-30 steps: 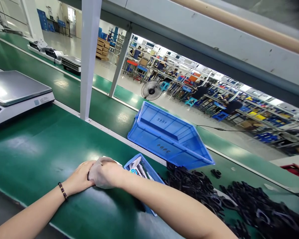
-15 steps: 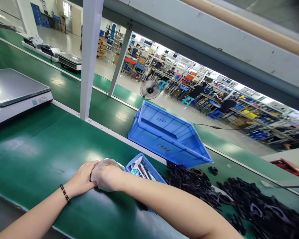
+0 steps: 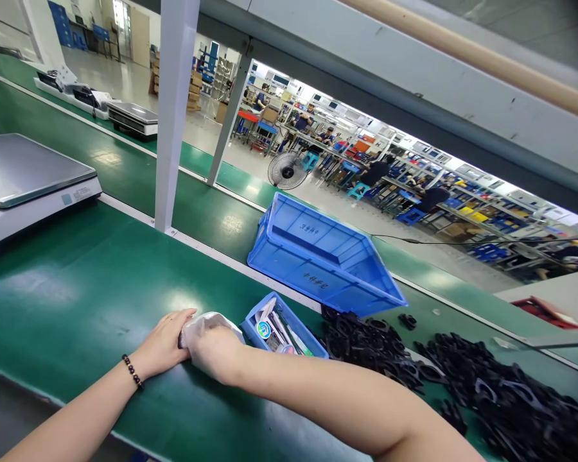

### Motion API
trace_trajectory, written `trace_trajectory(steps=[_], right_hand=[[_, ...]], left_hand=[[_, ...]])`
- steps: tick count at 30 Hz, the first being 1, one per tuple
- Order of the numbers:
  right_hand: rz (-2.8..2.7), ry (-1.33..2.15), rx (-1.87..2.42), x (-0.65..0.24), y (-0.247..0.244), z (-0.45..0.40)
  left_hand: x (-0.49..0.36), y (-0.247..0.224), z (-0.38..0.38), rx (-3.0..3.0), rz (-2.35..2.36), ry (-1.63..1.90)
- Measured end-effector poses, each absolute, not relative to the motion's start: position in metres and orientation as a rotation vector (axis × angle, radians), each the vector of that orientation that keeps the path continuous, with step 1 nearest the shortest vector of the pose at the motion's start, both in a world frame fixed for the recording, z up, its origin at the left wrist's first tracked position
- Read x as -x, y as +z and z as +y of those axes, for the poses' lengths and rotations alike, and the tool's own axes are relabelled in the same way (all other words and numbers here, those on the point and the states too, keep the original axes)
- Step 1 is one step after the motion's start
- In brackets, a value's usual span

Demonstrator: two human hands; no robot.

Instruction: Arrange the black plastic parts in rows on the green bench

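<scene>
A thin, translucent plastic bag [image 3: 210, 324] lies low over the green work surface [image 3: 101, 282]. My right hand [image 3: 221, 353] is inside it or behind its film, so the fingers are veiled and their grip is unclear. On the bag's left side, my left hand [image 3: 166, 343] cups its edge, fingers on top and thumb below. A small dark patch shows between that hand and the bag; I cannot make out what it is. Just right of the bag stands a small blue bin [image 3: 313, 340] holding papers, pens and a round blue-green sticker [image 3: 263, 330].
Piles of black plastic parts [image 3: 366, 343] spread to the right, partly behind my right forearm. A large blue crate [image 3: 318, 282] stands behind the small bin. A weighing scale [image 3: 33, 170] sits at left, near a white post [image 3: 173, 115]. People work at far benches.
The bag and my right hand have shifted slightly right and down, a little away from my left hand. More of the small bin's contents shows. The view has turned slightly.
</scene>
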State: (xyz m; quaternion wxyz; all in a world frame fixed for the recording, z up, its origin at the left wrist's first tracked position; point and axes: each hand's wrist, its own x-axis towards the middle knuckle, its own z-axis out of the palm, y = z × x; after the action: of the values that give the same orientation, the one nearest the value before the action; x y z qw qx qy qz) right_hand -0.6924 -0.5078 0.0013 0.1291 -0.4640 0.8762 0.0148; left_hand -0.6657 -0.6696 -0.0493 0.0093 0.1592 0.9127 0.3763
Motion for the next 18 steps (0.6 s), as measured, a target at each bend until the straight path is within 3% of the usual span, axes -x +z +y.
trace_trajectory(steps=[18], right_hand=[[2.557,-0.094,1.514,0.699,-0.023,-0.503]], left_hand=[[0.663,-0.057,-0.671,-0.539,2.884,1.119]])
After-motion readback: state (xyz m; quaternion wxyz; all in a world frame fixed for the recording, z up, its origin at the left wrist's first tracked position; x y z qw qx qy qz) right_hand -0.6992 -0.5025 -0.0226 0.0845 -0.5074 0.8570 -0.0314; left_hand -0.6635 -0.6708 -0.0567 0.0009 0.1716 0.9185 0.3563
